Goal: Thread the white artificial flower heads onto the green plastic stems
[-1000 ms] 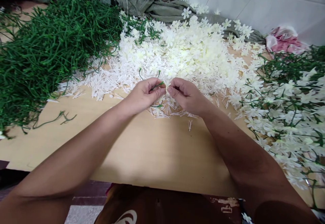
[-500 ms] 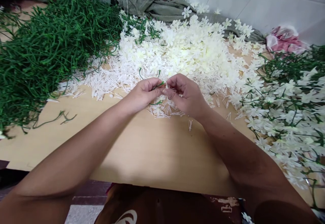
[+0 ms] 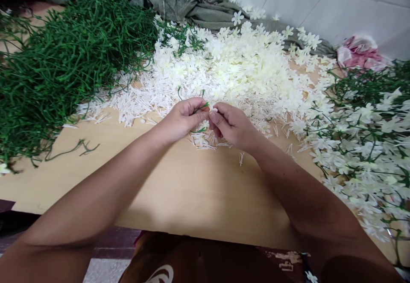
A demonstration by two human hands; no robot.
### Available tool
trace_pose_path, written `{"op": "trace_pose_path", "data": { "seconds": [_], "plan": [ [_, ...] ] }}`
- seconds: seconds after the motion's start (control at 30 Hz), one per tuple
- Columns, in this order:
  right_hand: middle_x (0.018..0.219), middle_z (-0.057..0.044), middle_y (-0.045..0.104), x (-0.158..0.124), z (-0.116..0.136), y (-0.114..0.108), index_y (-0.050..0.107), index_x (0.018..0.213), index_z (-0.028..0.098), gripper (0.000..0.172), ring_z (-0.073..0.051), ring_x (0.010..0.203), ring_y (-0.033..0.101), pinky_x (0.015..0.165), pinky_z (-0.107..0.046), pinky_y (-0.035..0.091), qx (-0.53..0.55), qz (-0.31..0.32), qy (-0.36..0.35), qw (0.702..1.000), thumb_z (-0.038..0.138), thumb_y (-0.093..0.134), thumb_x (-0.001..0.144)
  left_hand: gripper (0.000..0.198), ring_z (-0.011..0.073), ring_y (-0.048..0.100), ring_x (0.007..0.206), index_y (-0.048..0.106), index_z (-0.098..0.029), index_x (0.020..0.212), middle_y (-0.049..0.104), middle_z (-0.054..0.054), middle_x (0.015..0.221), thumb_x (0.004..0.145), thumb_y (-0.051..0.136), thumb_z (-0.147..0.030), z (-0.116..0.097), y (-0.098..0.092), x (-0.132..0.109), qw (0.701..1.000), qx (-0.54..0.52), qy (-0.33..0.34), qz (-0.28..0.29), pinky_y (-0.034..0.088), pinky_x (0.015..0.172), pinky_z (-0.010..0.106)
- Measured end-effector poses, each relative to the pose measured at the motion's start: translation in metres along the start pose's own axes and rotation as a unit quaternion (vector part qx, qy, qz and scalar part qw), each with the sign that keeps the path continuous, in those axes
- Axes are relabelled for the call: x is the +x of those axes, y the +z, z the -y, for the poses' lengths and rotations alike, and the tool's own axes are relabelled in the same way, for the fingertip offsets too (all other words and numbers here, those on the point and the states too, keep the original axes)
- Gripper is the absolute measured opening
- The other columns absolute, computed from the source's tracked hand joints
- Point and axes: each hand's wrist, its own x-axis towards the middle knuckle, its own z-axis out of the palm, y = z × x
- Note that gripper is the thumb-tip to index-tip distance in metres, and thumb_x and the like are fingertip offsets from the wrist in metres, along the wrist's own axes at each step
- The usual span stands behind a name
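A thin green stem [image 3: 201, 107] is pinched in the left hand [image 3: 182, 118], and the right hand [image 3: 232, 125] presses a small white blossom [image 3: 213, 110] against its tip, at the near edge of the loose blossom heap [image 3: 243, 69]. Both hands are closed and touching. On the wooden surface [image 3: 192, 189], flowered sprigs [image 3: 365, 146] lie piled at the right. A large tangle of bare stems [image 3: 64, 60] at the left suggests much remains.

a heap of blossoms [image 3: 243, 69] is lying on the desk [image 3: 179, 189], stems [image 3: 64, 60] piling to its left, flowered sprays [image 3: 365, 146] spreading to its right, cloth [image 3: 205, 11] bunching behind it. the left hand [image 3: 182, 119] and right hand [image 3: 233, 125] are meeting over a sprig [image 3: 202, 107] at its near edge.
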Motion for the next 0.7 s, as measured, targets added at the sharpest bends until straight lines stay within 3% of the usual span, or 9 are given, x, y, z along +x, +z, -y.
{"op": "trace_pose_path", "data": {
  "seconds": [0.23,0.53,0.7],
  "plan": [
    [0.057,0.005,0.034,0.001,0.003,0.0,0.036,0.063,0.021,0.039,-0.009,0.056,0.032,0.056,-0.026,0.029,0.023,-0.014,-0.035,0.999,0.045,0.042,0.093,0.017,0.0052,0.029,0.047,0.048,-0.017,0.069,0.036,-0.006,0.054,0.074,0.059,-0.028,-0.001,-0.003,0.0,1.0,-0.005,0.008,0.012,0.021,0.046,0.022],
    [0.056,0.004,0.034,0.002,0.002,-0.009,0.036,0.059,0.02,0.038,-0.008,0.054,0.031,0.053,-0.026,0.026,0.015,-0.08,-0.053,0.995,0.039,0.048,0.089,0.025,0.0067,0.028,0.049,0.053,-0.014,0.069,0.034,-0.005,0.055,0.081,0.05,-0.036,0.003,-0.003,-0.001,0.998,-0.035,-0.004,0.056,0.019,0.048,0.024],
    [0.054,0.004,0.032,0.002,0.003,-0.01,0.032,0.056,0.02,0.038,-0.009,0.056,0.032,0.055,-0.027,0.027,-0.012,-0.076,-0.059,0.995,0.033,0.051,0.087,0.041,0.0064,0.028,0.049,0.039,-0.018,0.057,0.033,-0.004,0.053,0.08,0.057,-0.047,0.004,-0.001,0.0,0.999,-0.023,-0.003,0.034,0.02,0.049,0.024]
  ]
}}
